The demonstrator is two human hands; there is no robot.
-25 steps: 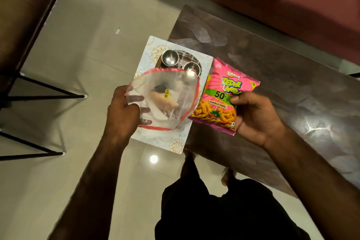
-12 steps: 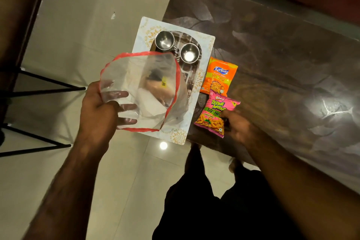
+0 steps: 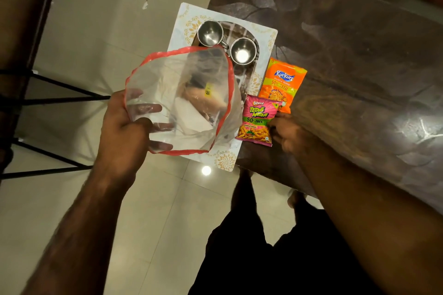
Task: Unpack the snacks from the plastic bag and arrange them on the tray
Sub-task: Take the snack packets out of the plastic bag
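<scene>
My left hand [image 3: 124,124] grips the near rim of a clear plastic bag [image 3: 203,74] with a red edge, holding it open above the tray [image 3: 225,160]. Through the plastic I see a brownish packet [image 3: 203,99] and something white beneath it. The tray is white with gold flower patterns and hangs over the table's left end. A pink Bingo snack packet [image 3: 257,118] lies on the table just right of the tray, and my right hand [image 3: 287,134], blurred, holds its right edge. An orange Kurkure packet [image 3: 282,84] lies flat just beyond the pink one.
Two steel cups [image 3: 210,32] [image 3: 243,50] stand at the tray's far end. The dark marbled table [image 3: 359,67] stretches to the right. A dark chair with black metal legs [image 3: 60,98] stands on the tiled floor at left. My legs are below the table edge.
My right hand carried the pink packet down from mid-air and laid it on the table in front of the orange packet. My left hand kept the bag open over the tray.
</scene>
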